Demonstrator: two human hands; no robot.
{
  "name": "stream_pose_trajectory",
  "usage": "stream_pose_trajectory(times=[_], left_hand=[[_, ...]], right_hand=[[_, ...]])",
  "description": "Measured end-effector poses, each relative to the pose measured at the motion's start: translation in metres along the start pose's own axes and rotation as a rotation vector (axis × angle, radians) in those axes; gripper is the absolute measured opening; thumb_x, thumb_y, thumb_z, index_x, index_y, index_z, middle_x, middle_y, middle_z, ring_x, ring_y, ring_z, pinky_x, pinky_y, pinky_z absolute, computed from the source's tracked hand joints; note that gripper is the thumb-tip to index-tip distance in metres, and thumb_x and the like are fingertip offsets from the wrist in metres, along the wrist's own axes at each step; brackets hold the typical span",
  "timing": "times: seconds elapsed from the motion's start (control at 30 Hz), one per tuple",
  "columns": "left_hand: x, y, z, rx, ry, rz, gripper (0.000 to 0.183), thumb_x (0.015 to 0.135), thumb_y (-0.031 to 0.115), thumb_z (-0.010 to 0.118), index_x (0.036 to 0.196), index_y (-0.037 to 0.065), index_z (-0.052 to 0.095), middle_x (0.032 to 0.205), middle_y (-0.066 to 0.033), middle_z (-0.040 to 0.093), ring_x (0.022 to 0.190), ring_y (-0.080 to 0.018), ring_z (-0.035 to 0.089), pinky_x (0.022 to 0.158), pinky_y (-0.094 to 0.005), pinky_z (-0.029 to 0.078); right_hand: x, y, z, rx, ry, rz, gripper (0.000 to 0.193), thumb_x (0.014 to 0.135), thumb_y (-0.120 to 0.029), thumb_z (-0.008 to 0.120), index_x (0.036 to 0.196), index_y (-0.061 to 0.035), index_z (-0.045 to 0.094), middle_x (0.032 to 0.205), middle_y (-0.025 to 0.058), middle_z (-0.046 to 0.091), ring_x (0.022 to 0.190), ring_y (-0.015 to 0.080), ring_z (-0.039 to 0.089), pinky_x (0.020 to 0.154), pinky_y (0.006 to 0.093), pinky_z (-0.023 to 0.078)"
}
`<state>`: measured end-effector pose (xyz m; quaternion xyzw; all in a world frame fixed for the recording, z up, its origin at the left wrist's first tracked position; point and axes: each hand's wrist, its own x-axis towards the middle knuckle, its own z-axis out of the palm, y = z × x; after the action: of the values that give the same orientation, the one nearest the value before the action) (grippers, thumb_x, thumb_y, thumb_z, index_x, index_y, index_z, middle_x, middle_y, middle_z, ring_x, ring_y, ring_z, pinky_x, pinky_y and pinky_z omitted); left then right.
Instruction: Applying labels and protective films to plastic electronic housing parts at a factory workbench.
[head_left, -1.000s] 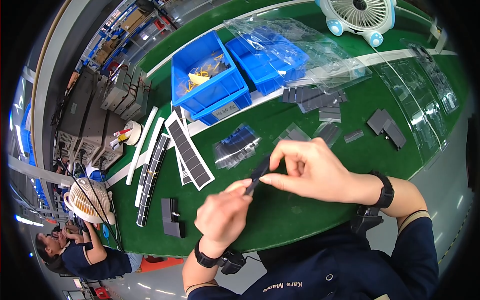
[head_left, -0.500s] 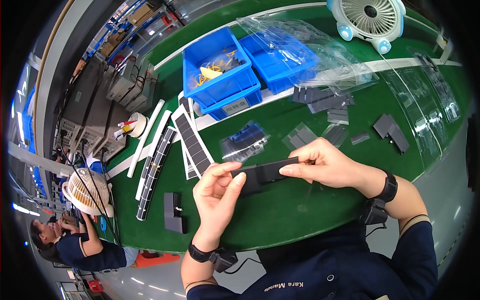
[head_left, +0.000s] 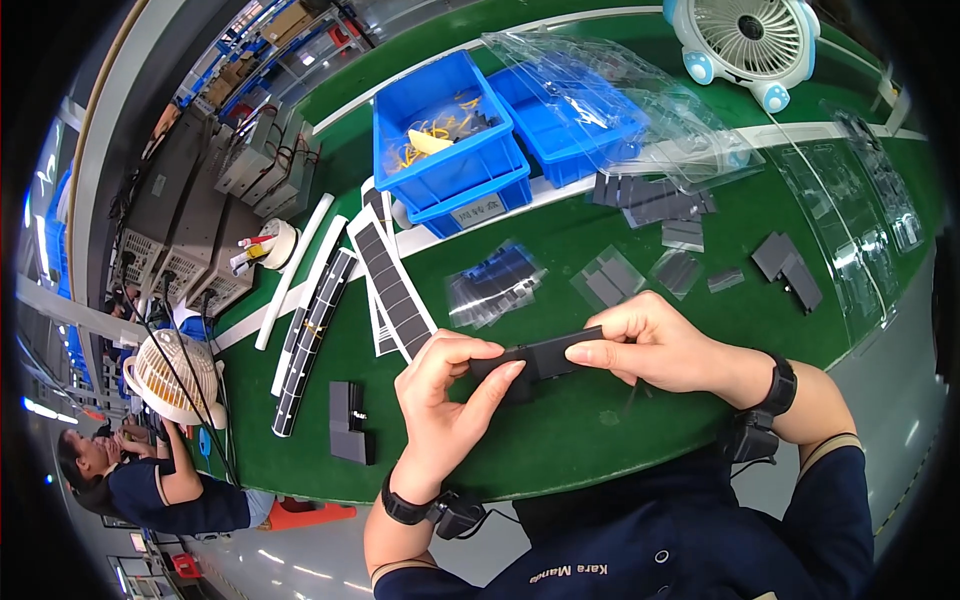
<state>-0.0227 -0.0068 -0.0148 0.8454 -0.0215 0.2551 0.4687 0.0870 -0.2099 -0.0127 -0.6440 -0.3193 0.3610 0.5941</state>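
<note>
Between my two hands I hold a black block-like part (head_left: 550, 357) above the near edge of the green table. My left hand (head_left: 440, 395) pinches its left end between thumb and fingers. At the other end, my right hand (head_left: 655, 345) grips it with the thumb across the front face and the fingers behind, partly hidden. A similar black part (head_left: 347, 424) with small metal contacts lies on the table to my left. Another pair of black pieces (head_left: 787, 272) rests at the right. Dark pieces on clear film (head_left: 495, 283) lie beyond my hands.
Blue bins (head_left: 450, 150), the nearer stack with yellow bits inside, stand at the back beside clear plastic trays (head_left: 640, 110). Strips of dark cells (head_left: 318, 335) lie at the left. Fans stand at back right (head_left: 752, 45) and far left (head_left: 178, 378). A co-worker (head_left: 165, 490) sits left.
My left thumb and fingers have shifted right along the black part. The right hand has moved slightly lower, still gripping its end. The whole view has shifted a little.
</note>
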Motion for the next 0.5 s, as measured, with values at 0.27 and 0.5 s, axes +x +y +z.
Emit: stream_pose_trajectory(times=[0.27,0.5], left_hand=[[-0.0021,-0.0038,0.0003,-0.191,0.046,-0.045,0.030,0.070,-0.004,0.077,0.088,0.000,0.055,0.084,-0.0068,0.061,0.077,-0.0113,0.064,0.065,-0.0210,0.054],[-0.0043,-0.0065,0.0001,-0.421,0.067,-0.175,0.034,0.072,-0.008,0.074,0.093,0.001,0.049,0.085,-0.0059,0.058,0.077,-0.0092,0.063,0.069,-0.0221,0.055]], right_hand=[[-0.0006,-0.0013,-0.0012,0.026,-0.004,-0.001,0.041,0.091,-0.026,0.061,0.057,-0.0043,0.052,0.050,-0.0045,0.044,0.047,-0.0004,0.036,0.041,0.0220,0.026],[-0.0001,-0.0015,-0.0029,0.000,0.010,-0.003,0.042,0.091,-0.028,0.060,0.057,-0.0057,0.053,0.048,-0.0054,0.043,0.045,0.0001,0.035,0.040,0.0220,0.026]])
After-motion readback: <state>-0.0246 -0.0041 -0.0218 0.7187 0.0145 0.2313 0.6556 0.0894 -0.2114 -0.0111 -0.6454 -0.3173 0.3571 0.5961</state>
